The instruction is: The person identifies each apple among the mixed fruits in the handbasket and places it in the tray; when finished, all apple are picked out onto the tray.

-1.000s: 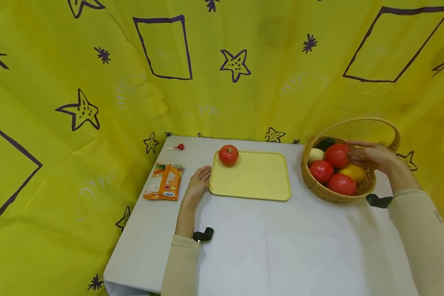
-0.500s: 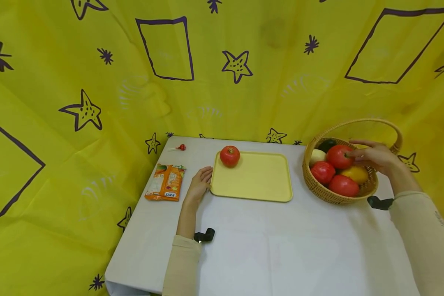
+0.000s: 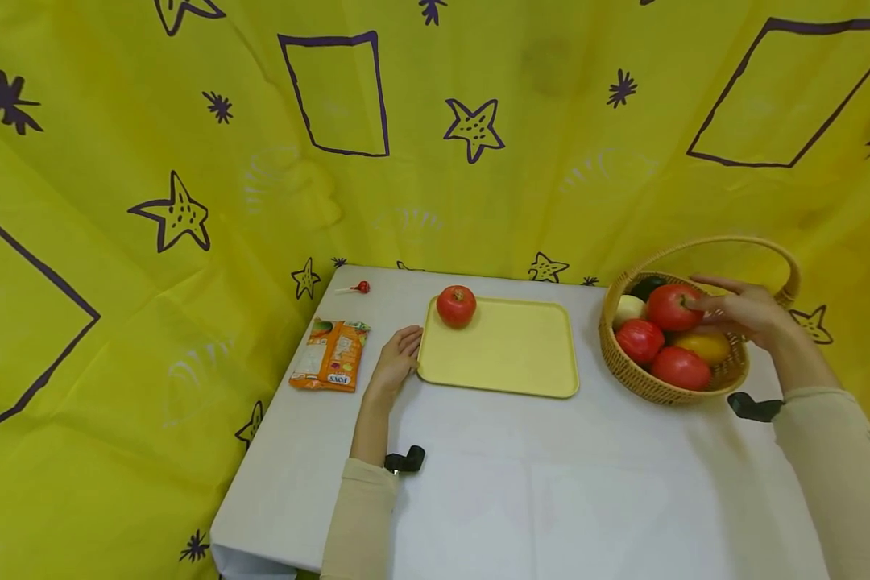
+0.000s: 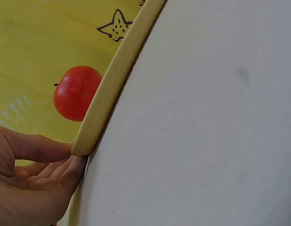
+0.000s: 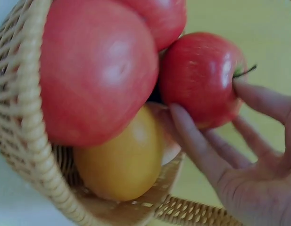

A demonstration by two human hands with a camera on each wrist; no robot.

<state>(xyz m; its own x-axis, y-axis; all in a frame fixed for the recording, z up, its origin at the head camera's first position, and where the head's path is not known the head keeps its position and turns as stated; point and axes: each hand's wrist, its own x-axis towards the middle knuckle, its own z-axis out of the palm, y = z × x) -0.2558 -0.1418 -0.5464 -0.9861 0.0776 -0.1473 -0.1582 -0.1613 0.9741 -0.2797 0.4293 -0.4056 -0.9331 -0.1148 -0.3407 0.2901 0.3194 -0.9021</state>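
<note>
My left hand (image 3: 395, 362) is at the left edge of the yellow tray (image 3: 511, 346). In the left wrist view, its thumb and fingers pinch the tray's rim near a corner. A red apple (image 3: 456, 306) rests in the tray's far left corner. At the right, my right hand (image 3: 747, 312) reaches over the wicker basket (image 3: 641, 387) and holds another red apple (image 5: 199, 77). The thumb is beside its stem, with fingers along its lower side; some fingertips are hidden. Around it lie an orange-yellow fruit (image 5: 121, 160) and a large red fruit (image 5: 93, 70).
Other red fruit (image 3: 640, 341), a pale round item (image 3: 628, 309) and a dark green item (image 3: 648, 285) fill the basket. Its tall handle (image 3: 725, 239) arches behind my right hand. Left of the tray lie an orange snack bag (image 3: 329, 358) and a red lollipop (image 3: 363, 287).
The head view has drifted, so everything sits slightly further right. The basket apple's stem has come into view beside my right fingers. My left hand stays at the tray's edge.
</note>
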